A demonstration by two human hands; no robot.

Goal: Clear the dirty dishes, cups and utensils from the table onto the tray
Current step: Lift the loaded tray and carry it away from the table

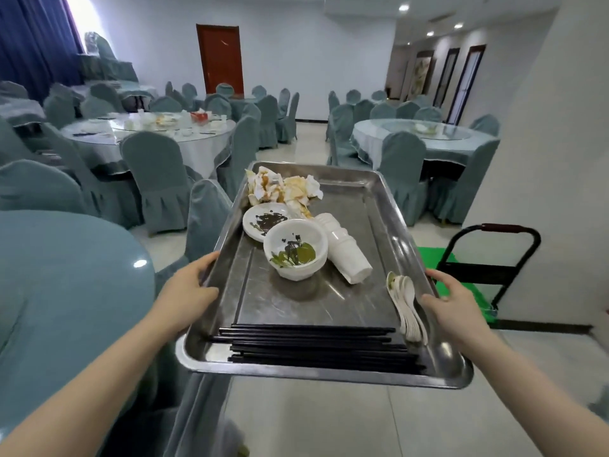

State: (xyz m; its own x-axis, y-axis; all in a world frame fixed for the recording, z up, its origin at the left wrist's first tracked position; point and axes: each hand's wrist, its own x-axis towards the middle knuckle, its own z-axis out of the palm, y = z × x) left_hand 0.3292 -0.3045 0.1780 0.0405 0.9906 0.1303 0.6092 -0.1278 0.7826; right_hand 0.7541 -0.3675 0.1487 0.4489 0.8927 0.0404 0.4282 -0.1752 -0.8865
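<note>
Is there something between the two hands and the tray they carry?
Nothing visible. The left hand grips the tray at its left rim and the right hand at its right rim, beside the white spoons.

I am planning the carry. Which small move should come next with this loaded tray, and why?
Probably keep the metal tray level and carry it toward the cart: both hands, left and right, grip its sides, and the stacked cups lie loose.

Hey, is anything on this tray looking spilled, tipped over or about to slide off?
Nothing has spilled. The stack of white cups lies on its side on the tray, so it could roll. The chopsticks sit loose against the near rim. Left hand and right hand grip opposite edges.
</note>
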